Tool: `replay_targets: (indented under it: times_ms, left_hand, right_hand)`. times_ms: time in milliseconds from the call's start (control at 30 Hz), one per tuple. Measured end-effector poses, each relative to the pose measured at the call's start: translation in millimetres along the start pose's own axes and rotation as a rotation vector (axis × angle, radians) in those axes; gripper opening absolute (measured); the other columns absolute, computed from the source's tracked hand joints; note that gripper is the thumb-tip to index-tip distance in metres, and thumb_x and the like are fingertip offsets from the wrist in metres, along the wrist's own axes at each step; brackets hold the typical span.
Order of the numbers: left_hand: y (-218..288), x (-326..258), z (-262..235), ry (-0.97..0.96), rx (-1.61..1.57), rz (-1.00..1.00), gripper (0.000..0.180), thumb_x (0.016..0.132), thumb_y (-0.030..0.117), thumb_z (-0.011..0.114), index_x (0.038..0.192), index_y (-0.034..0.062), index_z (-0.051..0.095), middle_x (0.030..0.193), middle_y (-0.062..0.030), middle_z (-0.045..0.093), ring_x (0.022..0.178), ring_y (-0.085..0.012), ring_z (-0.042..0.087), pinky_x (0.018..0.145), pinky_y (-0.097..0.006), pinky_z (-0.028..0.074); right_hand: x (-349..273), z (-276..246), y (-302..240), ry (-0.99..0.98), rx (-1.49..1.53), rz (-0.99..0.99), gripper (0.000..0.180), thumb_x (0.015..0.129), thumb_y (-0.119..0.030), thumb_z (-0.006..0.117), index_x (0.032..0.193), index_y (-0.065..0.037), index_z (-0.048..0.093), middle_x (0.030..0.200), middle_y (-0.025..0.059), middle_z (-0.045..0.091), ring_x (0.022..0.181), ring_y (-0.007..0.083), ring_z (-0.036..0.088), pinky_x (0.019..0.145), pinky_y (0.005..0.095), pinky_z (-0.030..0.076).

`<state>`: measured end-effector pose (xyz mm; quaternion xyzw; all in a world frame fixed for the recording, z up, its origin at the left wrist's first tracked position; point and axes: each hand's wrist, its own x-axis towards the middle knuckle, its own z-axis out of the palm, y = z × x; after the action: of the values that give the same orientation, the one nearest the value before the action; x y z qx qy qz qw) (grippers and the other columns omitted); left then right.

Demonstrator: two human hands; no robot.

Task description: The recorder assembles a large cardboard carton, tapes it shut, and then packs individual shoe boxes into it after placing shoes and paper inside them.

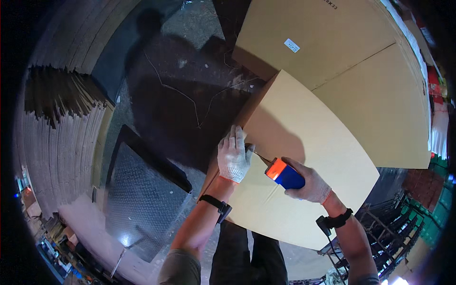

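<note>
A pale cardboard box [327,142] lies in front of me. My left hand [233,154], in a white knit glove, rests at its left edge with the fingers stretched out and the thumb apart. In my right hand [311,184], gloved too, is an orange-and-blue block-shaped tool [286,173], held over the box top. From the orange end a thin dark strip runs toward my left thumb. Whether the thumb touches that strip I cannot tell. A dark strap with a small device sits on each wrist.
Behind the box is a larger cardboard carton [361,66] with a small white label. Stacked flat cardboard [61,142] stands at the left, beside a patterned metal plate [142,194]. Thin cord [194,102] trails over the dark floor. Black metal frames [384,228] stand at lower right.
</note>
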<state>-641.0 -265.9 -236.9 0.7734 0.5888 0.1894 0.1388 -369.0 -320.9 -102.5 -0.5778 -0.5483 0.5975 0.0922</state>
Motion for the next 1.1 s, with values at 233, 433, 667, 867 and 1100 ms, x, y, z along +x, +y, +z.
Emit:
replay_targets:
  times_ms: [233,433,667,867,1100]
  left_hand:
    - [36.5,-27.7,-25.0,-0.417,-1.076,-0.490,0.046,0.110,0.025,0.072,0.149,-0.0003,0.066,0.136,-0.0191,0.073,0.121,-0.0277,0.074,0.104,-0.040,0.059]
    - [57.7,-18.2,-12.7,-0.732,-1.468,-0.805,0.021,0.108,0.018,0.070,0.116,0.0012,0.080,0.109,-0.0053,0.080,0.097,-0.0141,0.073,0.087,-0.033,0.058]
    - [72.5,-25.8,-11.0,-0.274,-1.082,-0.538,0.012,0.105,0.005,0.067,0.100,0.0002,0.077,0.094,-0.0181,0.078,0.088,-0.0332,0.078,0.075,-0.042,0.060]
    - [-1.8,20.3,-5.7,0.111,-0.629,-0.511,0.014,0.103,0.012,0.074,0.094,0.0004,0.073,0.090,-0.0223,0.073,0.082,-0.0378,0.073,0.076,-0.045,0.057]
    - [-81.3,23.6,66.0,-0.284,-0.454,-0.585,0.021,0.102,0.017,0.068,0.109,0.0021,0.080,0.113,-0.0293,0.078,0.106,-0.0517,0.073,0.088,-0.059,0.057]
  right_hand:
    - [-6.4,-0.4,8.7,0.044,-0.061,-0.041,0.098,0.078,-0.022,0.089,0.166,-0.007,0.049,0.132,0.0247,0.078,0.118,0.0393,0.079,0.102,0.0435,0.063]
    - [-5.2,-1.6,9.3,0.050,-0.146,-0.075,0.098,0.078,-0.023,0.089,0.166,-0.007,0.049,0.125,0.0265,0.079,0.112,0.0414,0.080,0.097,0.0450,0.065]
    - [-3.0,2.4,-11.2,0.055,-0.152,0.044,0.095,0.081,-0.025,0.087,0.166,-0.008,0.049,0.118,0.0272,0.080,0.106,0.0454,0.080,0.094,0.0478,0.066]
    - [0.8,-1.2,-22.0,0.046,-0.195,0.138,0.092,0.083,-0.029,0.086,0.165,-0.009,0.050,0.113,0.0269,0.080,0.101,0.0455,0.080,0.090,0.0490,0.066]
    - [10.8,5.9,-28.3,0.041,-0.251,0.154,0.086,0.085,-0.033,0.083,0.163,-0.012,0.053,0.110,0.0248,0.081,0.096,0.0418,0.082,0.086,0.0475,0.066]
